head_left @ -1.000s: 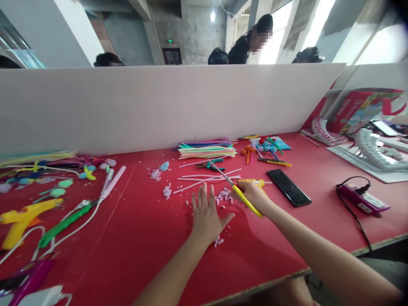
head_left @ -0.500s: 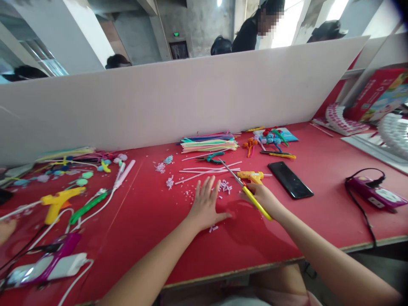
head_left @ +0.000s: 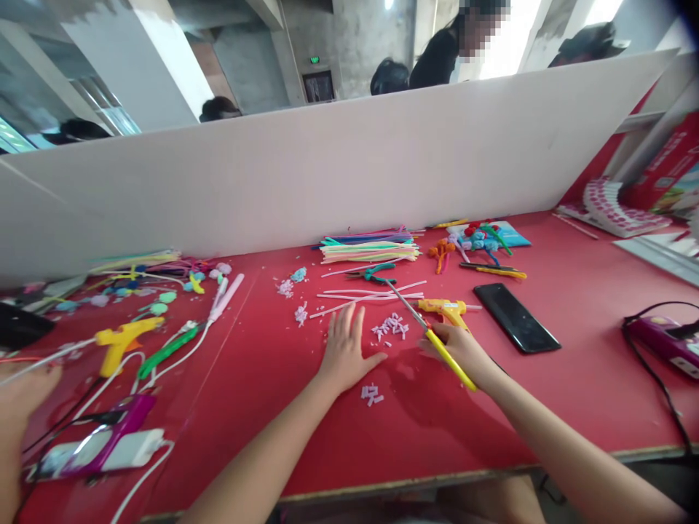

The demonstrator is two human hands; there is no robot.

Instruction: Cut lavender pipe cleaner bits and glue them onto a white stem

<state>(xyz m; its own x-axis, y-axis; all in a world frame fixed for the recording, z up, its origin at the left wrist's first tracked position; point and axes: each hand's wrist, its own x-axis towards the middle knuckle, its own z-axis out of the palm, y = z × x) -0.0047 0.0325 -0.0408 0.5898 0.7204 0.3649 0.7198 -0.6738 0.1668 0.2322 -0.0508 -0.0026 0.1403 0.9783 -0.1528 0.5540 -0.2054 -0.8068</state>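
My left hand (head_left: 343, 351) lies flat on the red table with its fingers spread, holding nothing. My right hand (head_left: 457, 349) is closed around a pair of scissors (head_left: 448, 358) with yellow handles, their blades pointing away and to the left. Between the hands lies a pile of short cut lilac pieces (head_left: 391, 327). A smaller group of cut pieces (head_left: 372, 395) sits closer to the table's front edge. Several long pale pink pipe cleaners (head_left: 371, 294) lie just beyond my hands, with teal-handled pliers (head_left: 376, 274) behind them.
A yellow glue gun (head_left: 448, 311) and a black phone (head_left: 515, 317) lie right of centre. Bundled pipe cleaners (head_left: 371, 249) rest near the white partition (head_left: 338, 167). On the left are another yellow glue gun (head_left: 121, 342), a power strip (head_left: 131, 447), cords and another person's hand (head_left: 27, 389).
My left hand has shifted slightly left, away from the cut pieces, uncovering the small group near the front. My right hand still holds the scissors. The other person's hand reaches further into view.
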